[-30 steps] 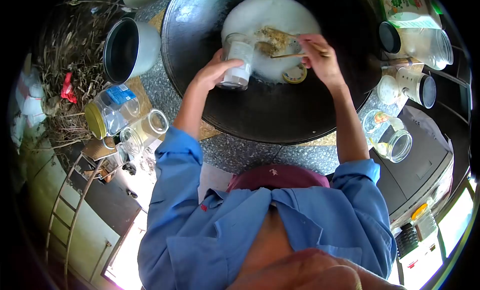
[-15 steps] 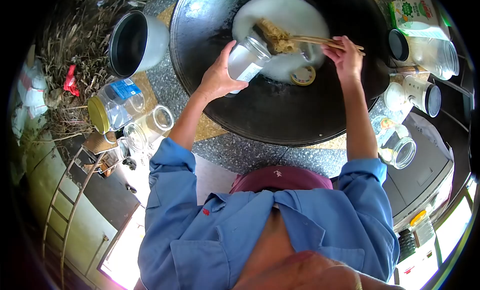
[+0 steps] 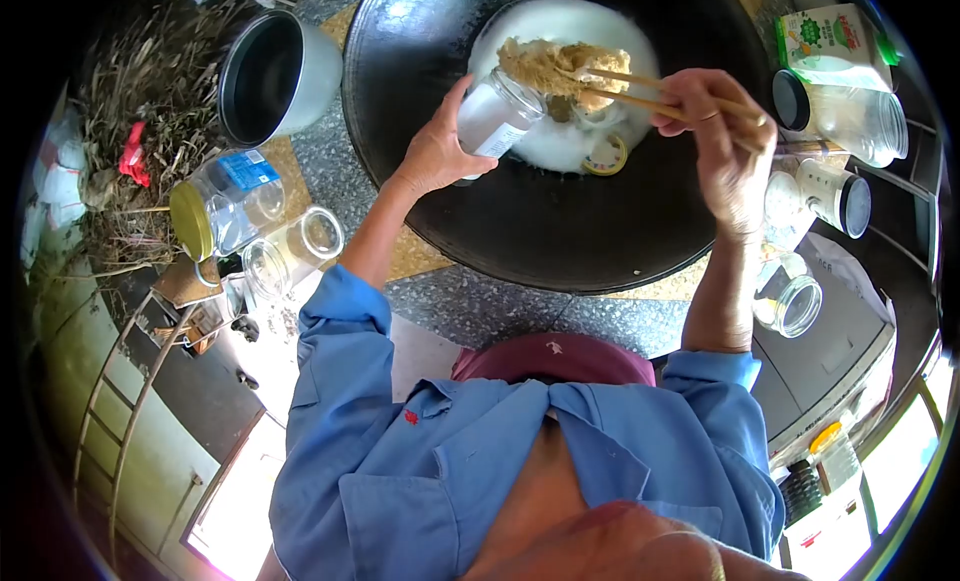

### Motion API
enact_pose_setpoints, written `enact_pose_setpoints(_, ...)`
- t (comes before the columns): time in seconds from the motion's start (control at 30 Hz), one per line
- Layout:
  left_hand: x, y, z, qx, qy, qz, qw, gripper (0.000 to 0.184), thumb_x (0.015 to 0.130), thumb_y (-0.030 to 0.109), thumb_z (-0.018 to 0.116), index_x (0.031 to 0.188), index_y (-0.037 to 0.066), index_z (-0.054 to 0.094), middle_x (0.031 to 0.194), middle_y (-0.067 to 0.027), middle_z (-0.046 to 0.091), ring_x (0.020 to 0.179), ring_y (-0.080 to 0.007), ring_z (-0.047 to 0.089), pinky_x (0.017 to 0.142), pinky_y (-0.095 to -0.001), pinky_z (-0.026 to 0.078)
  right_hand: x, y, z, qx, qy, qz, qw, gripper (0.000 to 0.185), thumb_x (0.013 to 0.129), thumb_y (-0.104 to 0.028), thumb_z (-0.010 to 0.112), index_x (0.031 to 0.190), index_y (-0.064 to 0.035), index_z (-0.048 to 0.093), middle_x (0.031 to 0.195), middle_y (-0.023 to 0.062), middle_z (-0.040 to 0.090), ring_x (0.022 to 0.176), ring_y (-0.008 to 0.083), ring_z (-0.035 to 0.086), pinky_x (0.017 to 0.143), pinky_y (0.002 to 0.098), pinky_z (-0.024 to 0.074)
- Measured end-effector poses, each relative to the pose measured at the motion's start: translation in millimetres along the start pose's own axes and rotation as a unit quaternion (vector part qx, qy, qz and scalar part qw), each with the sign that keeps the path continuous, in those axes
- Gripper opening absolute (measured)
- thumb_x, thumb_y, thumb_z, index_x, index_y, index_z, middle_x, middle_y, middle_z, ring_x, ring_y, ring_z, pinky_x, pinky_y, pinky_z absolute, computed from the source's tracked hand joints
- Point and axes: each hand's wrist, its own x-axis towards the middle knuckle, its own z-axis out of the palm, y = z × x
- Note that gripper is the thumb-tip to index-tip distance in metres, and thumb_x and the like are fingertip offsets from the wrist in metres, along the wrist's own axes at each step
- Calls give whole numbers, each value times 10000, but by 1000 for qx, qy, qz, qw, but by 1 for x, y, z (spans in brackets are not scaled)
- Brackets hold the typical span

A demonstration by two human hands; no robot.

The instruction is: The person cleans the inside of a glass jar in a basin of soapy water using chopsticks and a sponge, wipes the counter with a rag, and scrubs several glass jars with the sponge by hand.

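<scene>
My left hand [image 3: 437, 153] is wrapped round a glass jar [image 3: 492, 121] with a white label, its mouth tilted up and to the right. Closed on wooden chopsticks [image 3: 640, 93], my right hand [image 3: 722, 131] holds them over the big black wok [image 3: 560, 231]. The chopstick tips are in a tan, lumpy cloth-like mass [image 3: 565, 69] beside the jar's mouth. Foamy white liquid [image 3: 560, 146] lies beneath in the wok. A round yellow-rimmed lid [image 3: 605, 155] rests at the liquid's near edge.
Left of the wok stand a grey pot [image 3: 305, 81], a gold-lidded plastic jar [image 3: 228, 201] and an open glass jar [image 3: 290, 251]. To the right are a green-and-white carton [image 3: 830, 41], a black-lidded jar [image 3: 850, 116], a white container [image 3: 835, 193] and another glass jar [image 3: 790, 301].
The jar has tilted in my left hand. The tan mass has been lifted up against the jar's mouth. My right hand has moved right, turning the chopsticks.
</scene>
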Motion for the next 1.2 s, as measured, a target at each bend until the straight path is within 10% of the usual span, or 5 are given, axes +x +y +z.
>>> enact_pose_setpoints(0.63, -15, 11, -19, -193, -102, 83, 972, 821, 607, 192, 735, 1297, 125, 295, 1240, -103, 416, 1113, -239, 435, 943, -362, 375, -29, 65, 9, 327, -82, 237, 911, 252, 881, -146, 377, 850, 55, 524, 720, 194, 593, 618, 264, 626, 541, 287, 534)
enact_pose_setpoints(0.73, -26, -1, -16, -393, -25, 23, 919, 665, 729, 350, 638, 1254, 68, 345, 1168, -121, 474, 1063, -244, 476, 913, -383, 398, -50, 76, 9, 452, -38, 281, 846, 270, 895, -165, 370, 877, 59, 520, 764, 210, 595, 658, 265, 627, 578, 285, 543)
enact_pose_setpoints(0.87, -47, 8, 19, -768, 59, 64, 634, 622, 761, 435, 577, 1221, 78, 357, 1124, -102, 487, 1069, -225, 462, 916, -382, 371, -82, 69, 37, 537, 101, 343, 764, 223, 878, -137, 421, 895, 59, 526, 820, 176, 595, 742, 255, 619, 636, 283, 542)
enact_pose_setpoints(1.03, -60, 22, 29, -549, 183, 109, 808, 634, 734, 292, 587, 1269, 89, 315, 1150, -77, 476, 1073, -203, 458, 917, -368, 363, -111, 43, 49, 519, 119, 355, 768, 205, 875, -136, 432, 915, 41, 526, 863, 170, 584, 775, 243, 606, 672, 268, 526)
enact_pose_setpoints(1.2, -73, 37, 26, -673, 77, 122, 725, 612, 732, 180, 578, 1271, 82, 304, 1088, -88, 492, 1027, -186, 483, 888, -330, 393, -122, 13, 42, 427, 20, 282, 859, 212, 879, -166, 433, 950, 10, 527, 850, 128, 586, 622, 150, 550, 500, 210, 422)
